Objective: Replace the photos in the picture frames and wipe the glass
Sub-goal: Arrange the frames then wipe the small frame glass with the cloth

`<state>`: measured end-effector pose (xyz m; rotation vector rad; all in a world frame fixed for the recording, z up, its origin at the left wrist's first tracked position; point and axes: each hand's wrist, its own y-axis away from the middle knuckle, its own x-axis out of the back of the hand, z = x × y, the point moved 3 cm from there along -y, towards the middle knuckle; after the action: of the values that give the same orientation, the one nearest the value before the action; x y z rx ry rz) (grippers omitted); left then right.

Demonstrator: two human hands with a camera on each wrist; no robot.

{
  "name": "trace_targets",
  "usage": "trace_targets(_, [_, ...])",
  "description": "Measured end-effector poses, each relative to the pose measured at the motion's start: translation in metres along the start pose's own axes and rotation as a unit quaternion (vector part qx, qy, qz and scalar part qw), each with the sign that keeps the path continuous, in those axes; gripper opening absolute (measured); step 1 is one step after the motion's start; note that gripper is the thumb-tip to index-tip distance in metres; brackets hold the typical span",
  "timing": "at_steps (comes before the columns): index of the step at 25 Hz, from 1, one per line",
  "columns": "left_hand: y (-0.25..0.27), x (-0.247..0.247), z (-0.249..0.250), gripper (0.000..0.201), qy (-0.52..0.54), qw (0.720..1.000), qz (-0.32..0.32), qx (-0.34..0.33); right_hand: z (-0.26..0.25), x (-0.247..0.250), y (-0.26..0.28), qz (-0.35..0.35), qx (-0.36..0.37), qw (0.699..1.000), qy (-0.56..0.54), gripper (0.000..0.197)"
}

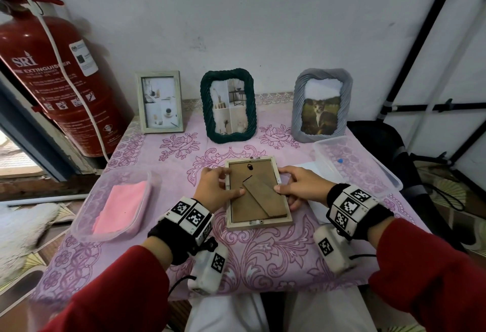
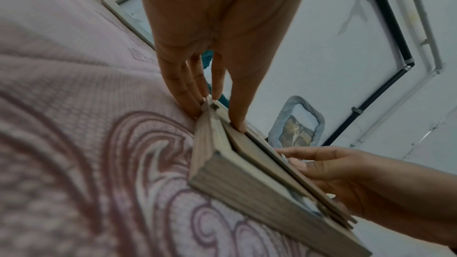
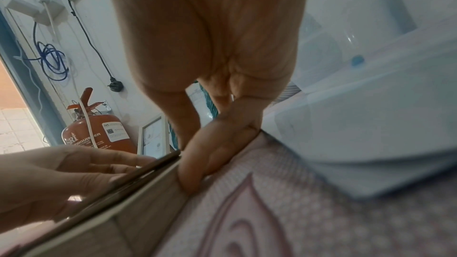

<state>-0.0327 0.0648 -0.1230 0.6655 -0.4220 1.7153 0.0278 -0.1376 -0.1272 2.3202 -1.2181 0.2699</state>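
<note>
Both hands, left hand (image 1: 214,189) and right hand (image 1: 299,187), grip the face-down frame (image 1: 259,195); extinguisher (image 1: 60,81) reads "SRI".

The head camera is looking steeply down and forward over the desk (image 1: 263,258) toward the wall. The left wrist camera is sitting low and very close, peering along the left hand (image 2: 212,32) rightward to the grey frame (image 2: 296,122). The right wrist camera is peering leftward toward the extinguisher (image 3: 99,134). All three are sharing the face-down frame (image 1: 259,192).
</note>
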Motion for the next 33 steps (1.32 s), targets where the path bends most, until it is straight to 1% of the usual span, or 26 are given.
trace_targets(4, [0.000,0.002,0.000,0.063,0.001,1.000,-0.013,-0.006,0.002,0.000,-0.003,0.000,-0.009,1.000,-0.003,0.053])
trace_targets(6, [-0.001,0.003,-0.002,0.054,0.018,1.000,-0.024,0.002,0.004,0.001,-0.004,0.006,-0.013,1.000,-0.009,0.046])
trace_targets(8, [-0.001,0.004,-0.005,0.038,0.110,0.993,-0.033,0.029,0.004,0.002,-0.004,0.017,-0.013,1.000,-0.018,0.038])
trace_targets(9, [-0.002,0.005,-0.007,0.035,0.162,0.985,-0.039,0.046,0.004,0.003,-0.004,0.022,-0.011,0.999,-0.020,0.036])
trace_targets(10, [-0.002,0.007,-0.010,0.032,0.204,0.976,-0.043,0.063,0.003,0.003,-0.004,0.027,-0.008,0.999,-0.021,0.034])
trace_targets(12, [-0.004,0.008,-0.013,0.031,0.243,0.966,-0.050,0.079,0.002,0.002,-0.003,0.039,-0.008,0.999,-0.023,0.031])
trace_targets(16, [-0.008,0.008,-0.011,0.029,0.230,0.969,-0.049,0.073,-0.001,0.002,-0.002,0.049,-0.022,0.998,-0.041,0.029])
trace_targets(19, [-0.011,0.011,-0.013,0.028,0.240,0.965,-0.059,0.086,-0.002,0.003,-0.001,0.053,-0.033,0.997,-0.046,0.026])
trace_targets(22, [-0.014,0.013,-0.014,0.030,0.257,0.959,-0.075,0.098,-0.004,0.002,-0.003,0.080,-0.046,0.995,-0.032,0.020])
trace_targets(26, [-0.016,0.011,-0.013,0.029,0.222,0.969,-0.057,0.094,-0.005,0.000,-0.007,0.116,-0.059,0.991,-0.018,0.016])
trace_targets(29, [-0.016,0.010,-0.011,0.030,0.217,0.970,-0.061,0.093,-0.004,0.001,-0.004,0.138,-0.046,0.989,-0.008,0.016])
trace_targets(31, [-0.012,0.011,-0.012,0.032,0.213,0.971,-0.072,0.081,-0.005,0.001,-0.001,0.148,-0.021,0.989,0.007,0.018])
trace_targets(33, [-0.007,0.014,-0.014,0.037,0.194,0.974,-0.098,0.066,-0.006,0.002,0.005,0.163,0.015,0.986,0.028,0.022])
